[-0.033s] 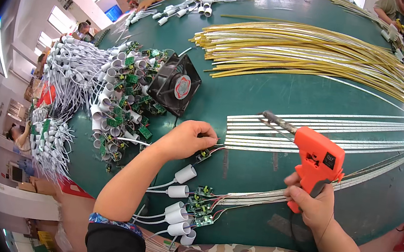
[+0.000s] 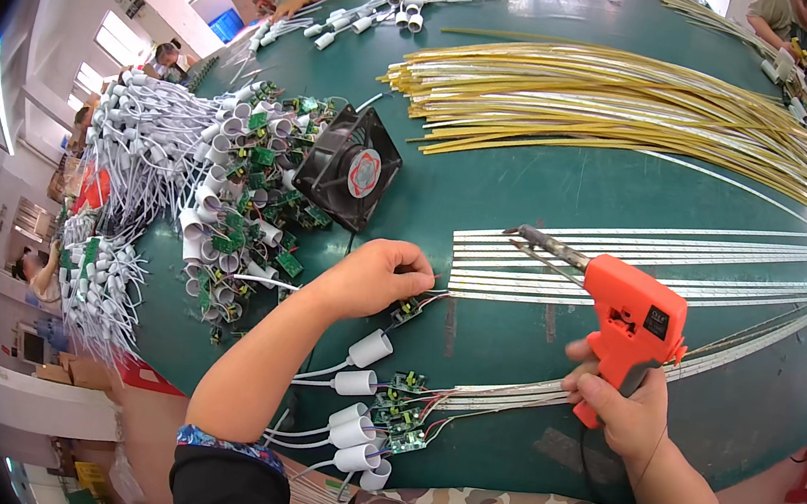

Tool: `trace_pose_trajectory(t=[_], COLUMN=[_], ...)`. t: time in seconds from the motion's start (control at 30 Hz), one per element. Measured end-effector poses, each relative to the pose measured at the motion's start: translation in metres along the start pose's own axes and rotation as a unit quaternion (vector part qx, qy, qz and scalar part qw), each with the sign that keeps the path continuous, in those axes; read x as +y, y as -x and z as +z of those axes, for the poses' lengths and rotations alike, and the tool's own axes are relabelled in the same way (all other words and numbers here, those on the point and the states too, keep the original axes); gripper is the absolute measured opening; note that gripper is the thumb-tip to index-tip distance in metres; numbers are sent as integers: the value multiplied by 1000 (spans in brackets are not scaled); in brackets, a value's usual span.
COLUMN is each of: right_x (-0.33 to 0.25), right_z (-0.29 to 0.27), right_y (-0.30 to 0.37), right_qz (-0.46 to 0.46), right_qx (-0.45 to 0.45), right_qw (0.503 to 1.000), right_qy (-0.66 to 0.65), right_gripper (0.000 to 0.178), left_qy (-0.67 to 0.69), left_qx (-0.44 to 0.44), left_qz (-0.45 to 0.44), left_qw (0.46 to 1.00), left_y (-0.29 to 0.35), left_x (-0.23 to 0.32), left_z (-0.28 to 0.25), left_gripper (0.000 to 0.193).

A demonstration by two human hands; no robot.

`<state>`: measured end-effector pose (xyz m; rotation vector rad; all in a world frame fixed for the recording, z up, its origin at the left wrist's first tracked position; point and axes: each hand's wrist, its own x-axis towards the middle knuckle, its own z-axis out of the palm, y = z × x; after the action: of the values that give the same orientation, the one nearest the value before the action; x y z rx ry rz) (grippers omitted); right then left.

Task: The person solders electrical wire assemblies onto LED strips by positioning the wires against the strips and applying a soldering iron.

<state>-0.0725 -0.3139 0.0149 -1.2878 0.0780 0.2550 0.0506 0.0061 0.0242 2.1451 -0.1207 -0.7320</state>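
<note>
My right hand grips an orange soldering gun, its trigger area under my fingers. The gun's dark metal tip points left, over the ends of flat white light strips laid side by side on the green table. At the left ends of those strips, my left hand is closed in a pinch on a thin wire. Just below its fingertips lies a small circuit board, partly hidden, with fine wires running toward the lowest strip. Nearer me, several white lamp sockets lie beside wired green boards.
A black fan stands beyond my left forearm. Left of it is a heap of white sockets with boards and cables. A bundle of yellow-backed strips covers the far table. Co-workers sit at the far edge.
The soldering gun has shifted slightly left, its tip moving a little left over the strip ends. My left hand holds its place.
</note>
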Motion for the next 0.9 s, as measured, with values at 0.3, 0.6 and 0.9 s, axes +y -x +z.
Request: trace_pose_trajectory(t=[0.3, 0.6, 0.9], right_x=[-1, 7, 10], right_z=[10, 22, 20], right_y=[-6, -10, -11], right_qz=[-64, -83, -120], right_qx=[-42, -52, -83], right_qw=[996, 969, 950], right_qy=[-32, 226, 275], right_gripper=[49, 35, 33], left_qy=[-81, -163, -162], left_qx=[-14, -9, -8], left_qz=[-11, -17, -33], left_qw=[997, 986, 986], left_y=[-12, -15, -16], left_x=[17, 21, 20], left_z=[3, 6, 6], left_gripper=[15, 16, 16])
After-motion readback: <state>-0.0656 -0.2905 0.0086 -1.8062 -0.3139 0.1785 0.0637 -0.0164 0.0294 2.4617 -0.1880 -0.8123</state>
